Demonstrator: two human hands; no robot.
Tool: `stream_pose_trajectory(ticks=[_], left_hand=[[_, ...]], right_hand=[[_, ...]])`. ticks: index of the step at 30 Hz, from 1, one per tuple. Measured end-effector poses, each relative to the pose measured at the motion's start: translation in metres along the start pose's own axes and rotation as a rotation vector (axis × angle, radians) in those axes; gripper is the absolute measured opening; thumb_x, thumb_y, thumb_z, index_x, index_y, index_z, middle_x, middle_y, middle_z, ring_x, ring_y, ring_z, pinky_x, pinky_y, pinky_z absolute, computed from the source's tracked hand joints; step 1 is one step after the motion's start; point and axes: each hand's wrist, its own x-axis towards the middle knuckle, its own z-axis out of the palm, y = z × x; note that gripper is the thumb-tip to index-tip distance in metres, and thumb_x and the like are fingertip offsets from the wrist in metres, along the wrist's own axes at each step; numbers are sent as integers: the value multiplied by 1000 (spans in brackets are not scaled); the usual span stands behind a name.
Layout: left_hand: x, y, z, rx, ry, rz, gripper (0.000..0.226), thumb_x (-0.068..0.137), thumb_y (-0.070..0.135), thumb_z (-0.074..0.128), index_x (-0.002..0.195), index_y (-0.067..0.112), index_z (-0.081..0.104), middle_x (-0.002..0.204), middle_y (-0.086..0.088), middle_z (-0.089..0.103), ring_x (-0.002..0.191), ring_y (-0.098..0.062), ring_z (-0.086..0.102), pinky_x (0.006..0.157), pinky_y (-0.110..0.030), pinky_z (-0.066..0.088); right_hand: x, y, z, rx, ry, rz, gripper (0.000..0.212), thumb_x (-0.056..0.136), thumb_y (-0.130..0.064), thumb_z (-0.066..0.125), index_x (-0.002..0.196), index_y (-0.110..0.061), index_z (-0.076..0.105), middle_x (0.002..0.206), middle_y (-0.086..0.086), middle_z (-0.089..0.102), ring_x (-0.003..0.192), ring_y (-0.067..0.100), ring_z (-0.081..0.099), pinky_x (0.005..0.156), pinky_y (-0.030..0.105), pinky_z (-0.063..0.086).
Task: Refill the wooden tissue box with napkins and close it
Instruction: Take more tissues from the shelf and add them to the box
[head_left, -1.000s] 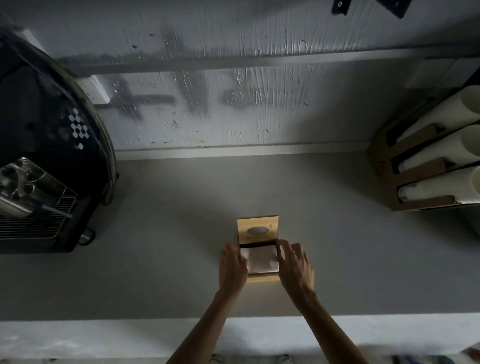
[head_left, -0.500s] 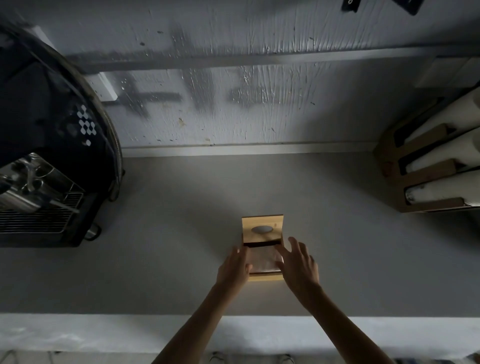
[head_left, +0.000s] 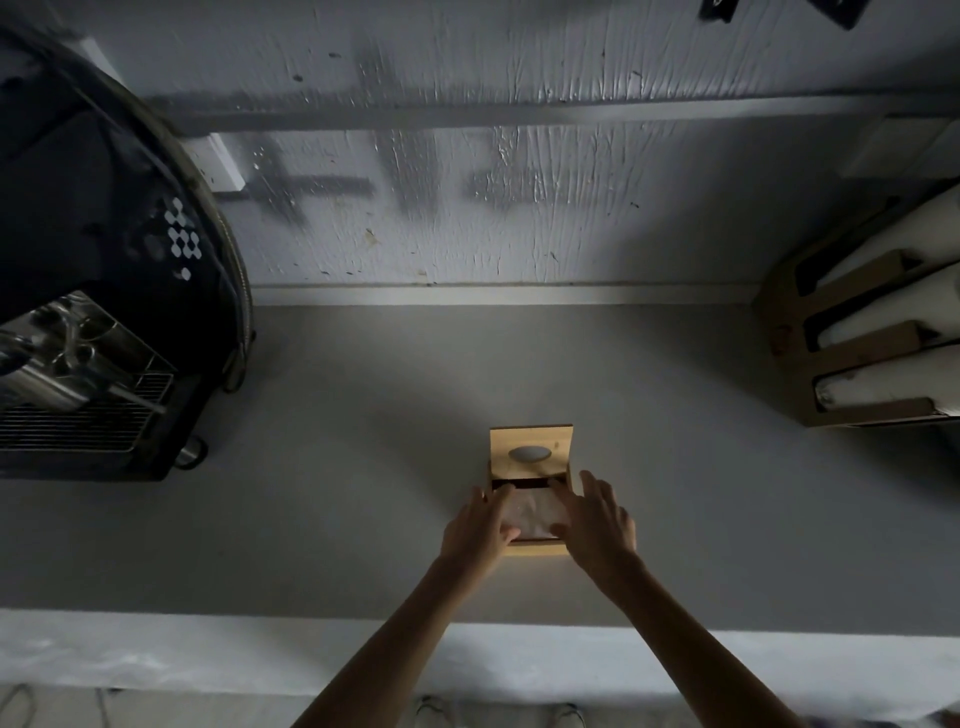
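The wooden tissue box (head_left: 535, 548) sits on the grey counter near its front edge. Its lid (head_left: 530, 451), with an oval slot, stands raised at the far side. A pale stack of napkins (head_left: 535, 512) lies inside the open box. My left hand (head_left: 480, 530) rests on the box's left side with its fingers over the napkins. My right hand (head_left: 597, 522) covers the right side, fingers spread and touching the napkins' edge. The lower part of the napkins is hidden by both hands.
A black espresso machine (head_left: 104, 291) with a metal drip grate fills the left. At the right stands a cardboard holder (head_left: 841, 364) with three white rolls. The rough white wall (head_left: 467, 197) runs behind the grey counter (head_left: 363, 415).
Both hands have closed in over the napkins in the box; the right hand's fingers moved from spread above to resting on the right edge. The box and lid stayed in place.
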Motion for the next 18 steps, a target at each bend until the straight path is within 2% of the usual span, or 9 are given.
stream_pose_trajectory(ticks=[4, 7, 9, 12, 18], left_hand=[[2, 0, -3, 38, -31, -40, 57, 91, 39, 56, 143, 28, 34, 133, -8, 47, 119, -24, 53, 93, -36, 47], [7, 1, -11, 132, -80, -86, 56, 90, 41, 56, 141, 30, 37, 130, -9, 50, 118, -27, 54, 93, -40, 47], [10, 4, -15, 192, -106, -84, 53, 89, 38, 57, 139, 27, 40, 130, -10, 52, 117, -28, 55, 93, -41, 48], [10, 8, -16, 261, -114, -98, 50, 91, 32, 55, 138, 23, 41, 129, -10, 54, 117, -29, 56, 92, -40, 48], [11, 16, -14, 336, -132, -114, 39, 94, 15, 46, 133, 15, 47, 124, -10, 62, 113, -29, 59, 89, -38, 48]], right_hand=[[-1, 3, 7, 50, -35, 39, 48, 91, -39, 59, 136, -39, 42, 141, 6, 42, 123, 23, 45, 87, 35, 51], [2, 9, 5, 92, -85, 33, 51, 90, -47, 56, 138, -44, 39, 145, 6, 37, 130, 25, 39, 95, 41, 47], [3, 12, 4, 82, -85, -2, 53, 90, -46, 57, 140, -42, 40, 149, 7, 32, 137, 27, 32, 99, 43, 45], [3, 14, 6, 31, 3, -21, 49, 91, -38, 60, 137, -40, 43, 151, 7, 32, 140, 28, 29, 97, 41, 48], [3, 4, 4, -41, -17, 46, 43, 91, -36, 59, 133, -33, 48, 140, 6, 38, 131, 24, 35, 92, 35, 47]])
